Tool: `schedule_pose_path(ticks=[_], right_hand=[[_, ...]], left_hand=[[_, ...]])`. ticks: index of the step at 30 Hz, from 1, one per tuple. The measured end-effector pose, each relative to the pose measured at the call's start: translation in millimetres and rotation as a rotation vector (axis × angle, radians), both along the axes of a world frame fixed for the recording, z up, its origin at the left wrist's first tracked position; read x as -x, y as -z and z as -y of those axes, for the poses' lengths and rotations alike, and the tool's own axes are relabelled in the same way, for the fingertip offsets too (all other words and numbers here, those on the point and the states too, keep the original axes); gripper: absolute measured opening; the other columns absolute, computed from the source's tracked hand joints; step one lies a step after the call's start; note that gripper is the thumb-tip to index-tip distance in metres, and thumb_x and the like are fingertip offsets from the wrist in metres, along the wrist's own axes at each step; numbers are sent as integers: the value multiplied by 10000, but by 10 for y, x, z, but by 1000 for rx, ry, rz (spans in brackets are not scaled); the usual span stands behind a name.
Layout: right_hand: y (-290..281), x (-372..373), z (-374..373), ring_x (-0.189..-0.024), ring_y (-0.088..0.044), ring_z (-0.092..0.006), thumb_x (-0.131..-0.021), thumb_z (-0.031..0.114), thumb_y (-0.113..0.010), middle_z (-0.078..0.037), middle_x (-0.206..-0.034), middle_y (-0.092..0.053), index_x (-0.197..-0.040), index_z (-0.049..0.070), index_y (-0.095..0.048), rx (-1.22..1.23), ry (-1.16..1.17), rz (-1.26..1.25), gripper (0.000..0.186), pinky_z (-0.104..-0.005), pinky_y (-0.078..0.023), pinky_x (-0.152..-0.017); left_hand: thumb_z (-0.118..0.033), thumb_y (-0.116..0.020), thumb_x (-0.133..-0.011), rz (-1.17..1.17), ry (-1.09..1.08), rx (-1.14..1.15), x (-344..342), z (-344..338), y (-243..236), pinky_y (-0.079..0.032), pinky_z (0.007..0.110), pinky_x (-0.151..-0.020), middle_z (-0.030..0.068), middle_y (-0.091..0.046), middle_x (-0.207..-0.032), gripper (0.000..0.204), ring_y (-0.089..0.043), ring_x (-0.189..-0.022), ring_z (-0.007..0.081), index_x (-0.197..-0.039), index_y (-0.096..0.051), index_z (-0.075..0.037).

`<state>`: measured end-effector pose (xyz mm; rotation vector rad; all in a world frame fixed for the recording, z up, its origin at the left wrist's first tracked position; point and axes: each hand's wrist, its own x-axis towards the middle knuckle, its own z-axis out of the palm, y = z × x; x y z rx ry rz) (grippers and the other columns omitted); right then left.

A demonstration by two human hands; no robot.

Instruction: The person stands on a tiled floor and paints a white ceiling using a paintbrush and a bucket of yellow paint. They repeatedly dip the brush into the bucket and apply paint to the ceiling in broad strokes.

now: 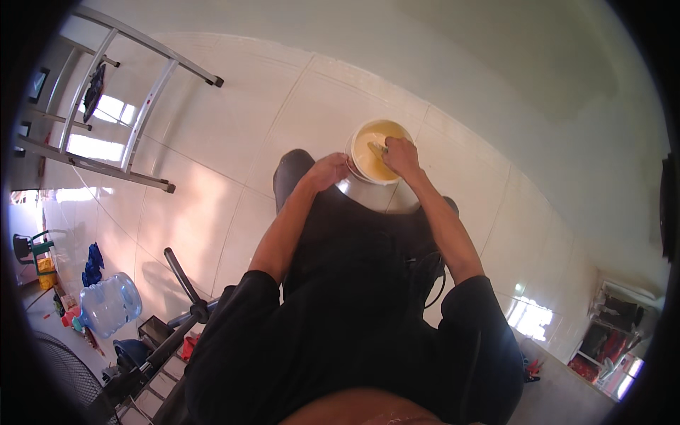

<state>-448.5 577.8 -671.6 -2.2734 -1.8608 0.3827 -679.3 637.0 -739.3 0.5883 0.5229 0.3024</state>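
Note:
A white bucket [356, 165] of thick yellow liquid [370, 159] stands in front of my knees, close to the wall. My left hand [330, 172] is closed on the bucket's left rim. Over the right side of the opening, my right hand [401, 156] is closed around a short, pale, brush-like tool [377, 148], which slants down to the liquid. Its exact kind is too small to make out, and my fingers cover its upper part.
A metal ladder [150, 106] is at the far left. Left of me are a large clear water bottle [112, 304], a fan [60, 372] and a dark metal stand [197, 309]. The wall [524, 78] rises beyond the bucket. Shelves [613, 333] are at the right.

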Motion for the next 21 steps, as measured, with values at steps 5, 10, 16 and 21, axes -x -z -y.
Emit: schedule_pose_path(ticks=[5,10,16,21], right_hand=[[-166,-61,92,-762,-655,-386,-731,168,-581,-214,-792,-667,-912,23,-683,-10,48,-18,253,-473,-528,-734],[-418,-48,214,-734,-645,-398,-772,116,-554,-223,-773,-647,-843,0,-599,-67,-10,-11,144,-493,-516,-693],[-282,-101,383,-782,-654,-333,-809,40,-531,-153,-845,-622,-1015,21,-546,-256,-155,149,207,-417,-540,-681],[-240,-94,487,-771,-656,-330,-821,39,-534,-156,-854,-614,-1145,8,-529,-256,-74,181,326,-407,-550,-684]], left_hand=[[-268,-549,-941,-56,-22,10,-3,19,7,-454,275,-729,29,-662,-915,173,-587,-790,123,-977,-590,-103],[-283,-545,-946,-65,-9,30,-7,-4,97,-448,276,-702,24,-658,-905,188,-572,-767,118,-971,-590,-101],[-280,-553,-943,-7,41,58,-3,-30,77,-445,274,-688,21,-654,-897,182,-559,-750,116,-964,-584,-102],[-258,-544,-937,-86,-1,69,-22,-12,7,-448,266,-709,16,-645,-887,159,-549,-753,115,-936,-588,-105]])
